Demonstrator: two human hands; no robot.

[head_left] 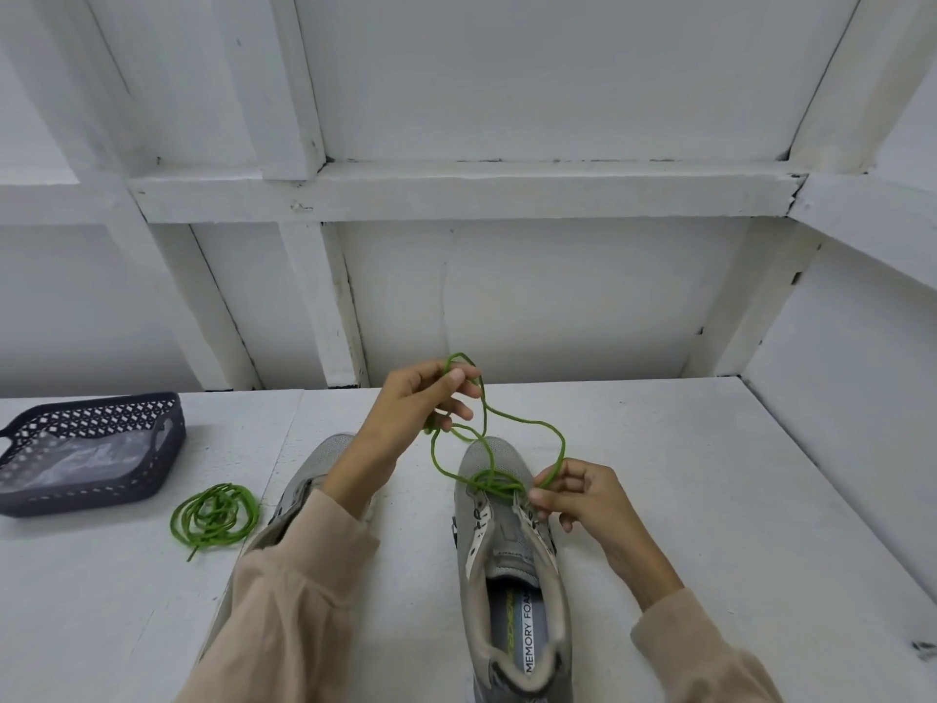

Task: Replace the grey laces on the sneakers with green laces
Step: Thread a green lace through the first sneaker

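The left hand (pixel 410 408) grips one run of the green lace (pixel 537 422), raised above the toe. The right hand (pixel 583 494) pinches the other run at the grey sneaker's (pixel 512 550) lowest eyelets. Risk: the slack loops cross and may knot when pulled.

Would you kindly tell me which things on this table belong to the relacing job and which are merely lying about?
In the job: green lace, pinched by the left hand and right hand; the sneaker it threads; the other sneaker under the left arm; the coiled green lace.
Lying about: dark basket, contents unclear.
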